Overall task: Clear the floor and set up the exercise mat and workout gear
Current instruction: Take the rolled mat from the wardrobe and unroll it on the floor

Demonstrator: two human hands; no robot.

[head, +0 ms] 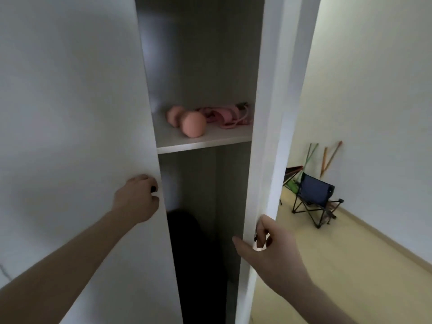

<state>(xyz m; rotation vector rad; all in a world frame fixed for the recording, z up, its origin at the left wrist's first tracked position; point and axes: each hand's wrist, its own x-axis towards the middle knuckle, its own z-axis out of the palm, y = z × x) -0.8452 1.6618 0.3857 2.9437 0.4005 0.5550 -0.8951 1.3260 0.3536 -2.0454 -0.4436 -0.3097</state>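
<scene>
Nearest the camera, my right hand sits at the free edge of the open right cabinet door, fingers curled loosely round that edge and the thumb stretched out to the left, inside the opening. A little farther up, my left hand has its fingers bent round the inner edge of the left door, the knuckles toward me, so I count it as gripping the panel. Between the two doors, low in the cabinet, I see a tall dark shape standing in shadow; I cannot tell what it is. Above it, on the white shelf, lies a peach-pink dumbbell with one rounded end facing me, and just behind and to its right a tangle of pink straps. Beyond the right door, across the yellowish floor, a folding camp chair stands near the far wall, with several thin coloured sticks leaning against that wall behind it.
</scene>
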